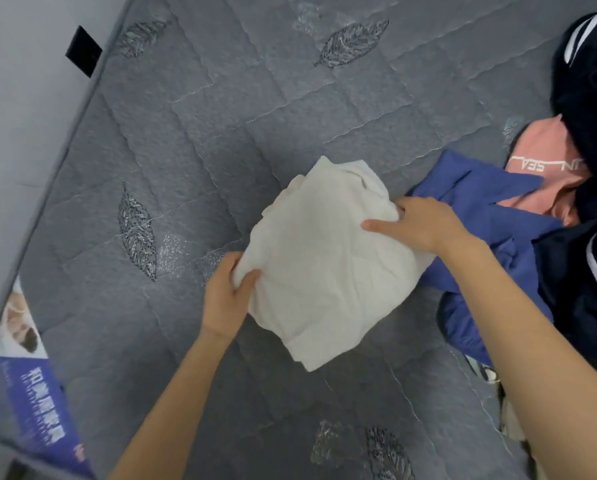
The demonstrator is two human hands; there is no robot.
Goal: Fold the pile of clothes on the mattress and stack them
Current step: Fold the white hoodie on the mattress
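Over the mattress (pixel 220 133), both hands — left hand (pixel 226 299), right hand (pixel 418 225) — grip the white garment (pixel 324 265).

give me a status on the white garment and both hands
Left hand and right hand both gripping white garment, folded to a bundle. Unfolded pile crowds its right side.

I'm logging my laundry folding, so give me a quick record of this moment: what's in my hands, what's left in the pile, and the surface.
held: white garment, folded into a bundle
left hand: grips its near-left corner
right hand: pinches its right edge
pile: blue garment, pink garment, navy garment, at right, unfolded
surface: grey mattress
stack: none in view
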